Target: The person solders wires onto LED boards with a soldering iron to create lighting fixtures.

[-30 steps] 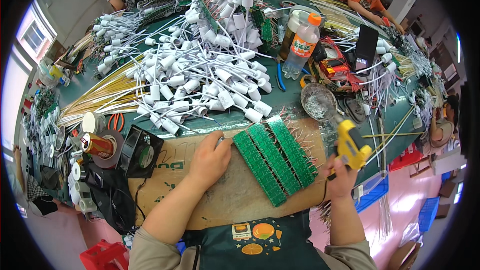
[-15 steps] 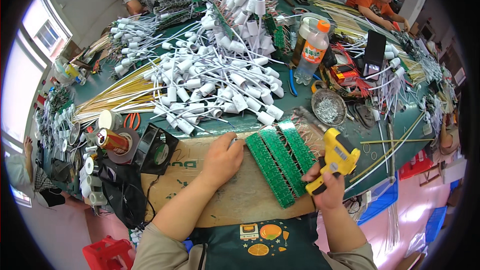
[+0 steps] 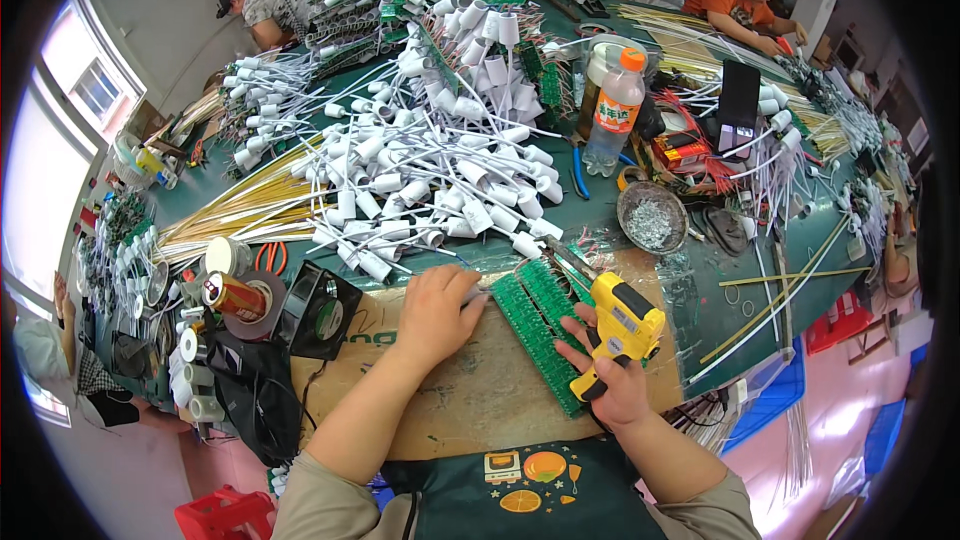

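Observation:
My right hand (image 3: 622, 392) grips a yellow-and-black soldering gun (image 3: 632, 323), its metal tip pointing up and left over the far end of green circuit boards (image 3: 530, 325). The boards lie side by side at a slant, with thin wires at their far end; the gun and hand cover part of them. Just left of the boards, my left hand (image 3: 438, 315) rests closed over the work board (image 3: 450, 410). A small greyish bit shows at its fingertips, too hidden to name.
White lamp sockets (image 3: 400, 180) with cables pile up beyond the work board. At right stand an orange-capped bottle (image 3: 615, 115) and a bowl of metal bits (image 3: 652, 223). A black fan (image 3: 318, 310) and a can (image 3: 235, 293) stand left. Other people sit around the table.
My right hand has brought the soldering gun left, so its tip now sits above the boards' far end. My left hand has shifted only slightly.

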### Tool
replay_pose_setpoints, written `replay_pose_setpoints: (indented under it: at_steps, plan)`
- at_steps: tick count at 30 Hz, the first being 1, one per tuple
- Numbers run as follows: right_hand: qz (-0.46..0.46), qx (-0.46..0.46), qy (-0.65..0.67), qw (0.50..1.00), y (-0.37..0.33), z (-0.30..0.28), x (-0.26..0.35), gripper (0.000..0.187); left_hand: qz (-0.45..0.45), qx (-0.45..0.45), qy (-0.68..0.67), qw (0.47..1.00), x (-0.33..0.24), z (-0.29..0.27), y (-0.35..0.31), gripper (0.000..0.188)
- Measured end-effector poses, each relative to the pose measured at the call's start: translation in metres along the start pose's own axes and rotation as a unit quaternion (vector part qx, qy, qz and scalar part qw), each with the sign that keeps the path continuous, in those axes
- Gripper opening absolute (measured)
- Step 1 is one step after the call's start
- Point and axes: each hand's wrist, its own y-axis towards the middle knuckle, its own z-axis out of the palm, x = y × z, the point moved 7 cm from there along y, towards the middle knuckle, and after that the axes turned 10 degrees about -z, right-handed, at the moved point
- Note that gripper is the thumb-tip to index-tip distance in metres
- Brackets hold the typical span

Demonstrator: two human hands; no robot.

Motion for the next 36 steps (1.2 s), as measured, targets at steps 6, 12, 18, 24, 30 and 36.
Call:
replay_pose_setpoints:
  at_steps: [6, 12, 18, 24, 30, 36]
  plan:
    - [-0.007, 0.003, 0.01, 1.0, -0.001, -0.002, -0.001, 0.082, 0.112, -0.043, 0.09, 0.989, -0.014, -0.005, 0.057, 0.03]
    - [-0.014, 0.004, 0.027, 1.0, -0.004, -0.003, -0.001, 0.079, 0.149, 0.009, 0.221, 0.964, -0.01, 0.018, 0.079, 0.033]
    - [-0.027, 0.019, 0.066, 0.997, -0.003, 0.0, 0.003, 0.07, 0.184, -0.121, 0.069, 0.973, -0.035, -0.031, 0.081, 0.031]
    - [-0.017, -0.006, 0.046, 0.999, -0.002, 0.001, 0.006, 0.079, 0.212, -0.3, -0.181, 0.912, -0.087, -0.14, 0.035, 0.037]
    - [-0.024, -0.011, 0.041, 0.999, -0.004, -0.005, 0.014, 0.077, 0.222, -0.155, 0.017, 0.963, -0.149, -0.158, -0.009, 0.034]
    - [-0.016, 0.045, 0.059, 0.997, -0.004, 0.002, 0.014, 0.062, 0.108, 0.042, -0.004, 0.993, -0.101, -0.065, -0.03, 0.021]
